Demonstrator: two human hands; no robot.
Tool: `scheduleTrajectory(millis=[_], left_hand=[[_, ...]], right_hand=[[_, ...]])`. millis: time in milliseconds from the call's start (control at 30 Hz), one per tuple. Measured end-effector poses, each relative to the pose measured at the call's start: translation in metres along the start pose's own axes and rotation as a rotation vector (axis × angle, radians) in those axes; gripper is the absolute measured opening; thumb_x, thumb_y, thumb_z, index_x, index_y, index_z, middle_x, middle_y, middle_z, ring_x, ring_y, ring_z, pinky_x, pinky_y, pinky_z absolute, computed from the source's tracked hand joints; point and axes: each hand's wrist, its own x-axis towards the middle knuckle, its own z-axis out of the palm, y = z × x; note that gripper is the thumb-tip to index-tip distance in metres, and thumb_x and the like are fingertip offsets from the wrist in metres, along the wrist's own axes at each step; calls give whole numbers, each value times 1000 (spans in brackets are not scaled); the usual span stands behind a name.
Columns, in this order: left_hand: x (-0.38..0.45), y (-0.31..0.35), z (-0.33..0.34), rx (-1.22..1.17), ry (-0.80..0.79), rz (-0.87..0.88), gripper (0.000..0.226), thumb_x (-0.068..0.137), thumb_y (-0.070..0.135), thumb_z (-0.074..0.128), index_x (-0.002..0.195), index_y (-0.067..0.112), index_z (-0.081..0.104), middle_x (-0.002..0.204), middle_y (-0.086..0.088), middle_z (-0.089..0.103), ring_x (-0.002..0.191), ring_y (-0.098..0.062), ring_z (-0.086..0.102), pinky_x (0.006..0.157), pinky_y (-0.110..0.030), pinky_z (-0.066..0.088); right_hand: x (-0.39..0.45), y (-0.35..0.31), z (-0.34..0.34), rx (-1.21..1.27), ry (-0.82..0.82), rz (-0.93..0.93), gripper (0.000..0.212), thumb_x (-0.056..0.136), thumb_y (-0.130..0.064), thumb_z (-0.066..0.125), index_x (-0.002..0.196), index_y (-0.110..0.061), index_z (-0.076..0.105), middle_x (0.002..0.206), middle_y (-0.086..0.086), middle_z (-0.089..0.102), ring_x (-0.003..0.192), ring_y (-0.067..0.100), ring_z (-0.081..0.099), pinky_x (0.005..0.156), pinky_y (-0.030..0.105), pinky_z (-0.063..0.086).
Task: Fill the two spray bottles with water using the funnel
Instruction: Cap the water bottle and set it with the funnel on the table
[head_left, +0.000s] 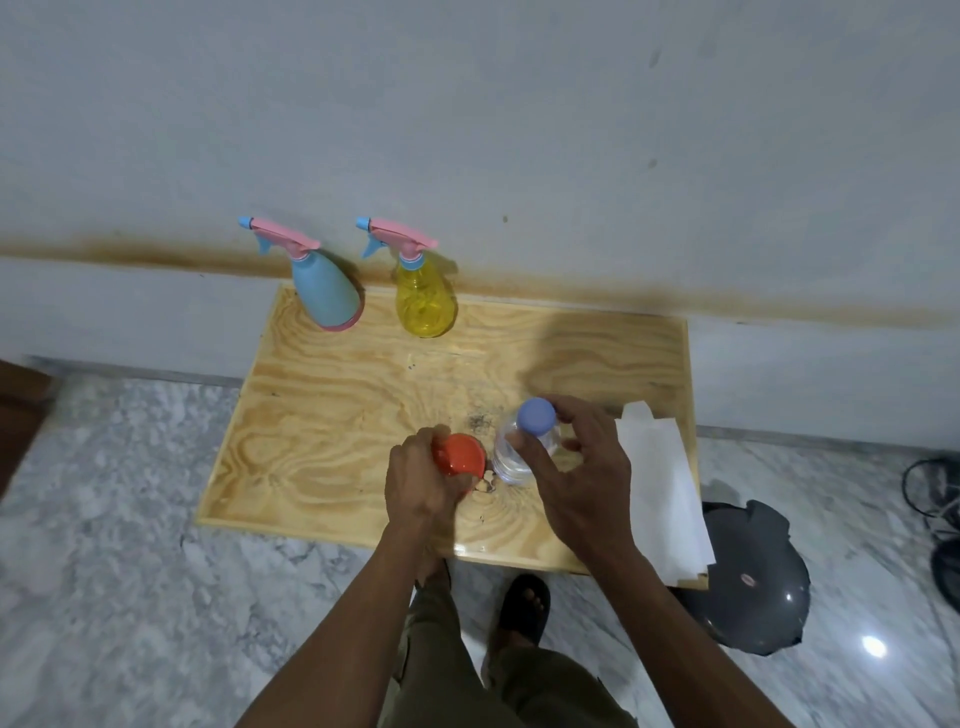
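Observation:
Two spray bottles with pink trigger heads stand at the back of the wooden table (322, 415): a blue one (324, 293) on the left and a clear yellow one (425, 299) beside it, both capped. Near the front, my left hand (418, 480) is closed around an orange funnel (460, 454), wide mouth facing up. Right of it stands a clear water bottle (511, 452) with a blue cap (537, 415). My right hand (576, 467) wraps around the bottle's upper part, fingers curled just below the cap.
A white folded paper (662, 488) lies along the table's right side, overhanging the front edge. A dark grey round lid-like object (753, 582) sits on the marble floor at the right. Black cables (935, 493) lie far right. The wall rises directly behind the table.

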Motion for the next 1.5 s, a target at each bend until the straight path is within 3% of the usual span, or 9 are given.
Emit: scheduleTrajectory(millis=[133,333,467,633,833,967,1167,1400,1500], left_hand=[[-7,-13,11,-158,50,-29,68,50,17,98,113,15,72,101,0,73,92,-18,67,71,-15,46],[-17,-27,19,-133,121,97,82,55,55,82,125,15,69,114,-5,73,103,-24,66,91,-37,54],[-23,-16,10,-233,90,99,72,66,26,92,131,15,65,129,-7,65,114,-16,59,94,-27,45],[-21,-7,-2,-451,106,129,67,69,17,92,129,21,64,136,3,61,123,-16,59,101,-44,53],[-8,32,-18,-719,29,123,55,74,5,87,125,19,70,138,5,57,107,-9,67,60,-37,64],[15,60,-14,-691,48,137,41,78,37,85,118,40,72,133,13,64,114,-21,68,79,-53,62],[45,122,4,-564,103,225,35,83,23,82,117,26,75,134,-2,66,121,-10,61,108,-41,49],[83,166,50,-537,133,167,35,79,2,82,113,6,76,123,-4,67,110,-15,61,77,-2,47],[101,170,70,-479,136,183,34,77,-10,79,110,-5,74,103,1,67,90,3,63,69,2,42]], right_hand=[[-6,5,3,11,1,29,38,80,-26,84,114,-19,67,115,-7,66,108,13,60,85,47,53],[-10,3,9,6,27,85,42,83,-29,80,120,-15,66,121,-7,66,113,8,59,91,45,52],[-8,-7,10,28,61,175,49,87,-48,65,126,-19,63,122,-6,68,111,11,62,95,34,51],[2,-14,6,45,132,298,38,89,-41,70,120,-20,65,109,-4,71,98,14,65,85,23,50],[22,-20,-10,75,239,337,33,92,-27,69,125,-26,61,117,-10,67,107,12,63,89,22,51],[48,-15,-33,49,335,303,33,93,-27,69,125,-19,63,117,-11,68,106,5,62,86,27,53],[101,10,-61,37,385,277,32,92,-27,71,123,-26,63,115,-13,66,105,4,60,89,35,54],[163,52,-69,7,344,256,37,91,-29,71,126,-23,61,115,-12,63,106,9,58,95,39,51],[180,66,-66,3,323,217,35,91,-26,71,125,-23,61,115,-13,62,108,16,61,95,42,51]])
